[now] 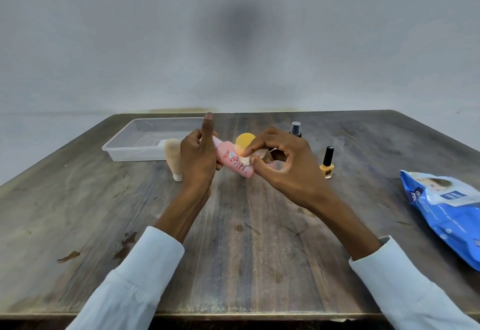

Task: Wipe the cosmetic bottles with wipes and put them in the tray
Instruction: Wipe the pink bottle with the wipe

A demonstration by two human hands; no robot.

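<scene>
Head view: left hand (200, 158) grips pink bottle (233, 159); right hand (280, 163) pinches wipe (246, 159) against it.

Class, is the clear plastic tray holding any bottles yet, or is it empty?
Empty: only the bare bottom shows through the clear tray; the beige bottle stands outside it.

Worn dark wooden table (78, 212) against plain grey wall (130, 30); soft, even light.

We record the tray (124, 145) far left on the table (233, 251); tube (173, 158) just before it; nail polish (327, 164) right of centre; spray bottle (296, 130) behind; wipes pack (446, 212) far right.
</scene>
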